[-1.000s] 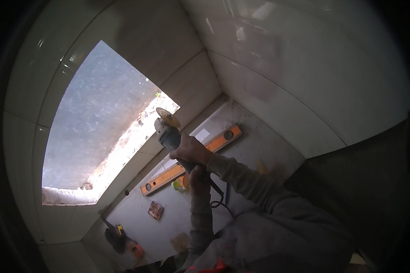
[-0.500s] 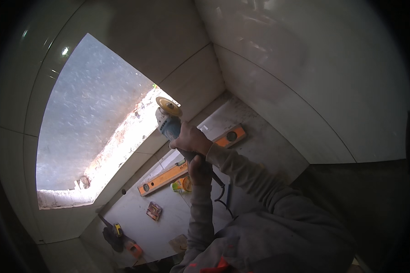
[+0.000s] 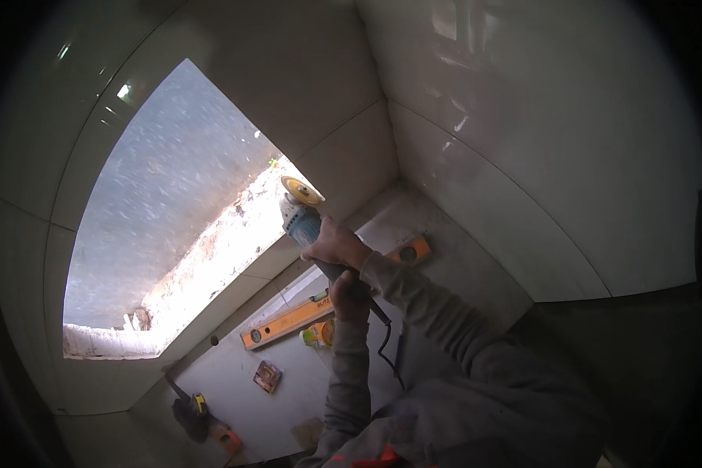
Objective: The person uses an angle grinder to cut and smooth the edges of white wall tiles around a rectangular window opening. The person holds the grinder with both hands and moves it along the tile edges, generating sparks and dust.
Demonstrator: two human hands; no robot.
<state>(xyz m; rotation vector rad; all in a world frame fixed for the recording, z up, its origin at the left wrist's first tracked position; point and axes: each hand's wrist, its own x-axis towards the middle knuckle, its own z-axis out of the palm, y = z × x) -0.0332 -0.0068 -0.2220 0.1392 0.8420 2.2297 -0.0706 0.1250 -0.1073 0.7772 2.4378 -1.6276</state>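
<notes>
Both grips, right hand (image 3: 337, 243) ahead of left hand (image 3: 349, 290), clasp the angle grinder (image 3: 303, 212).

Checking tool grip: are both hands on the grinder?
Yes, the right hand grips the grinder body and the left hand its rear handle.

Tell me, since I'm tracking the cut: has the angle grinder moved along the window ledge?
Cannot tell: the angle grinder stays at the tile corner by the window ledge; the camera itself shifted.

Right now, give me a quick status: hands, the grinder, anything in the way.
Right hand gripping the angle grinder; left hand on its rear handle. Yellow disc up at the wall opening's edge. Cord hangs below; orange level on the floor underneath.
</notes>
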